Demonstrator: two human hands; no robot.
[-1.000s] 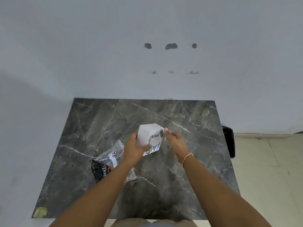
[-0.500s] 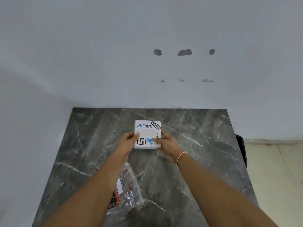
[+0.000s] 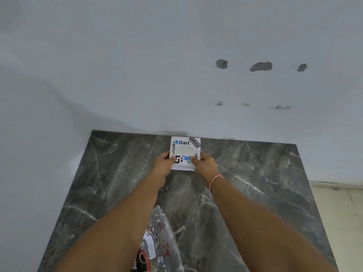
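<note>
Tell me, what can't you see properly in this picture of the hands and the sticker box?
White box: head view; its near corners sit under the left hand and right hand, and the thumbs cover part of the stickers.
Fingertips other than the thumbs: head view; hidden by the box and the backs of the hands.
Plastic bag: head view; partly under the left forearm, cut off by the bottom edge, print too blurred to read.

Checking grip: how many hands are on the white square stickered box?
2 on the white square stickered box: left hand grips its lower left, right hand its lower right.
</note>
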